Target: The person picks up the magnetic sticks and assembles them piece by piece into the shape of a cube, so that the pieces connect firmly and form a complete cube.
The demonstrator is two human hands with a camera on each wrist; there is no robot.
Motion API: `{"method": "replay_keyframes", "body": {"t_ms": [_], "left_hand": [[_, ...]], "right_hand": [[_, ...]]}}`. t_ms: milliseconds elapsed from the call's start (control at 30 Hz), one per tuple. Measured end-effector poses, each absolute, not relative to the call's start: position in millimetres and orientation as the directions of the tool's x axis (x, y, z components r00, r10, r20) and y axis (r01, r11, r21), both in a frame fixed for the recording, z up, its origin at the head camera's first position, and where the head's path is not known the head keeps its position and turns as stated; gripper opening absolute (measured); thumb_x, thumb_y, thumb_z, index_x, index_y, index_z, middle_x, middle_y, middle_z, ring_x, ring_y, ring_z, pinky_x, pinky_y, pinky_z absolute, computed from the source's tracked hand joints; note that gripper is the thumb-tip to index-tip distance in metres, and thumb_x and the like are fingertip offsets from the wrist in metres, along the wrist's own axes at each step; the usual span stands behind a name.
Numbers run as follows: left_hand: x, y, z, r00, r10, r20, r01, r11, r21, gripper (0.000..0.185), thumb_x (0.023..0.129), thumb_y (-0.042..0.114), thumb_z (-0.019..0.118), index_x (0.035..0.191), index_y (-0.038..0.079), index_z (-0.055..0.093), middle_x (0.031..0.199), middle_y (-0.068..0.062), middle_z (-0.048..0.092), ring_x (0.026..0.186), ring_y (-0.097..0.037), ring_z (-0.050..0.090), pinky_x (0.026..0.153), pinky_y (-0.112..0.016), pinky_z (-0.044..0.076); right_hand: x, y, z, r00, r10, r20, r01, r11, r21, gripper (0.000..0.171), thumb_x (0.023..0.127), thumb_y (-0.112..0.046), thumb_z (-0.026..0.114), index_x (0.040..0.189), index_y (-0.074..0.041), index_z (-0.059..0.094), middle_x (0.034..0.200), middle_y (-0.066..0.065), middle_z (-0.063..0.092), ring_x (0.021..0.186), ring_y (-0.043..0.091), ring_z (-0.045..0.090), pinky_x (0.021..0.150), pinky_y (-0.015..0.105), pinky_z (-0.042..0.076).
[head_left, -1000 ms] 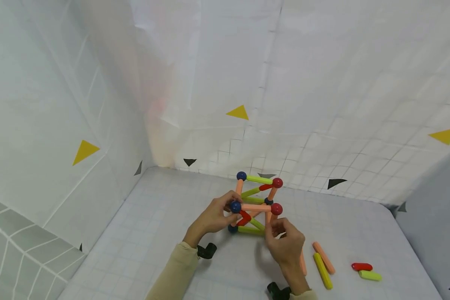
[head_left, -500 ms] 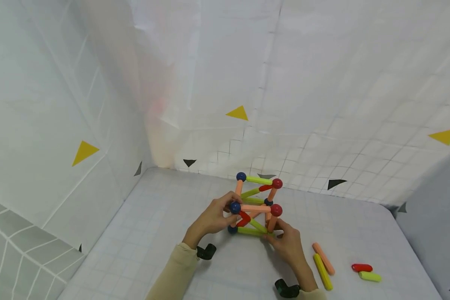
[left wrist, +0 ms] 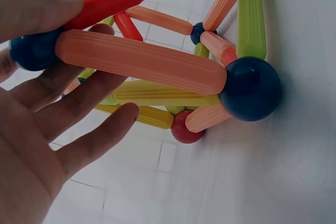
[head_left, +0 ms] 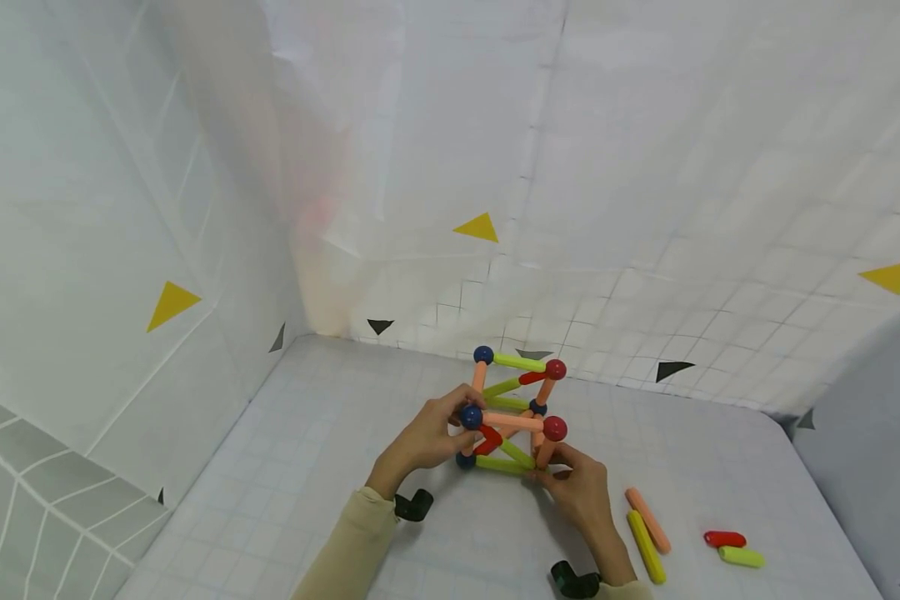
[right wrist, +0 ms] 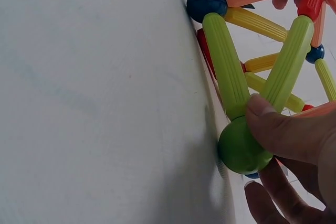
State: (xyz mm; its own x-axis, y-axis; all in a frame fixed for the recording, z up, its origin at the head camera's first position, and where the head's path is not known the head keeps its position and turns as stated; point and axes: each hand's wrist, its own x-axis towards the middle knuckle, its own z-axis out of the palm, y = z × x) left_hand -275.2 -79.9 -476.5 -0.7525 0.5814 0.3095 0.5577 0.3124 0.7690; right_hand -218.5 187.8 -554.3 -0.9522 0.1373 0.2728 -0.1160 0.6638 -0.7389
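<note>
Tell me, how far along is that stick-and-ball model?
The frame already stands as a box with diagonal braces. The left hand steadies a blue ball; the right hand pinches a green ball at the bottom corner. Four loose sticks still lie unused on the table.

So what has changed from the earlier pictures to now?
The right hand came down from mid-height of the frame to its near bottom corner, where it grips the green ball. The left hand stayed on the frame's left side; the loose sticks lie unmoved.
</note>
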Motion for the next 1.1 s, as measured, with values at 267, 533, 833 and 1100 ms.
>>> {"method": "replay_keyframes", "body": {"t_ms": [267,533,833,1100], "left_hand": [[-276,-80,-477,-0.756,0.577,0.309,0.557,0.319,0.767,0.041,0.095,0.004,0.078,0.130,0.013,0.058,0.119,0.000,0.073,0.103,-0.011,0.070,0.095,-0.032,0.059],[-275,-86,-472,-0.801,0.555,0.224,0.487,0.386,0.784,0.066,0.092,0.015,0.081,0.143,0.017,0.039,0.117,-0.005,0.071,0.102,-0.020,0.070,0.096,-0.047,0.058],[-273,-90,-483,-0.863,0.442,-0.244,0.230,0.775,0.589,0.053,0.081,0.037,0.093,0.114,0.014,0.059,0.089,-0.002,0.065,0.076,-0.019,0.059,0.065,-0.033,0.048],[-275,-75,-503,-0.876,0.448,-0.180,0.304,0.801,0.515,0.036,0.084,0.023,0.091,0.108,0.016,0.065,0.099,0.001,0.072,0.082,-0.014,0.062,0.076,-0.035,0.054]], "right_hand": [[-219,188,-555,-0.958,0.145,0.249,-0.096,0.654,-0.751,0.036,0.075,-0.008,0.097,0.106,-0.011,0.078,0.104,0.007,0.082,0.099,0.026,0.078,0.078,0.036,0.065],[-219,190,-553,-0.967,0.138,0.212,-0.075,0.643,-0.762,0.039,0.076,-0.010,0.096,0.111,-0.011,0.078,0.105,0.008,0.081,0.101,0.027,0.077,0.081,0.039,0.065],[-218,195,-547,-0.988,0.092,0.127,-0.033,0.670,-0.742,0.045,0.079,-0.016,0.095,0.118,-0.014,0.075,0.110,0.005,0.080,0.104,0.024,0.073,0.082,0.040,0.063],[-213,198,-541,-0.996,0.055,0.067,-0.014,0.658,-0.753,0.043,0.076,-0.012,0.096,0.114,-0.014,0.076,0.102,0.000,0.080,0.097,0.019,0.073,0.078,0.032,0.060]]}}
